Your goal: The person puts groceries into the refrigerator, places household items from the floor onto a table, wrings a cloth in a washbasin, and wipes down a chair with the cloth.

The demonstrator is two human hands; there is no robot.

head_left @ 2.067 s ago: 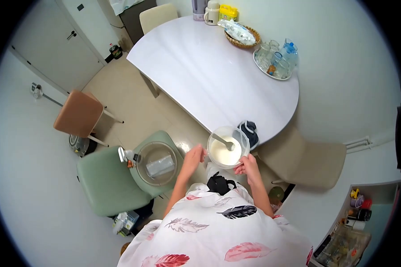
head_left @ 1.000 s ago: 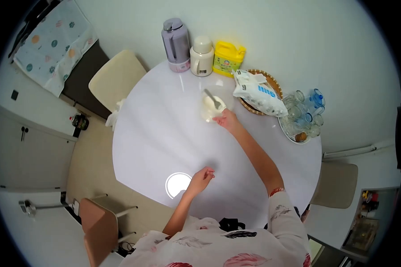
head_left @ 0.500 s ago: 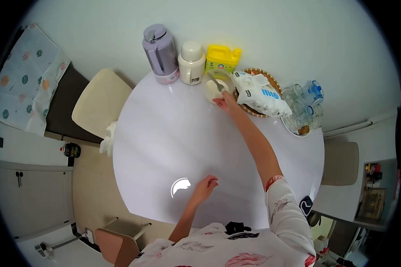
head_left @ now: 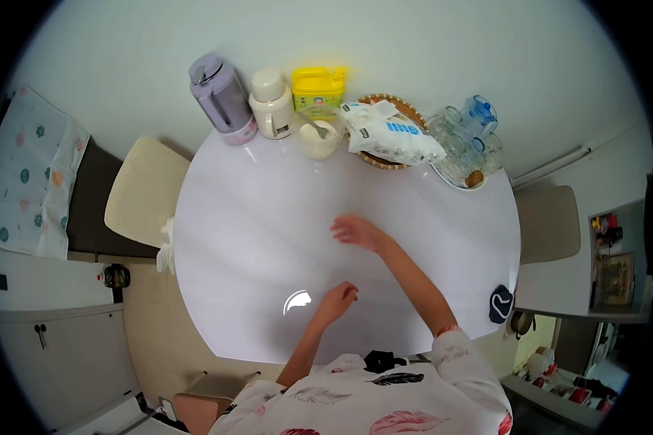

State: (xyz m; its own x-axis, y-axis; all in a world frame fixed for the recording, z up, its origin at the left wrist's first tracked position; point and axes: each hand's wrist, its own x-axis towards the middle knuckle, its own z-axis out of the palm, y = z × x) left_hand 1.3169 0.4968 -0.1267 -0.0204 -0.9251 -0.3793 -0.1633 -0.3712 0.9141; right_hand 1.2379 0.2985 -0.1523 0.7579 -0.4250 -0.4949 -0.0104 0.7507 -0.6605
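Hazards at the bench (head_left: 239, 239). The translucent bowl (head_left: 319, 151), with pale contents and 1 grey utensil (head_left: 313, 127), stands near the far edge, between the cream flask (head_left: 273, 109) and the woven basket (head_left: 392, 164), before the yellow jug (head_left: 318, 88). The right hand (head_left: 357, 232), its grip released, hangs nearer the middle, apart from the bowl. The left hand (head_left: 337, 301), fingers curled and nothing visible in them, is nearer the near edge; how tightly its grip closes cannot be told. A sleeve or finger catching the utensil's handle could tip the bowl and spill its contents. Shoving the bowl sideways could jostle the flask or basket, because the gaps are narrow.
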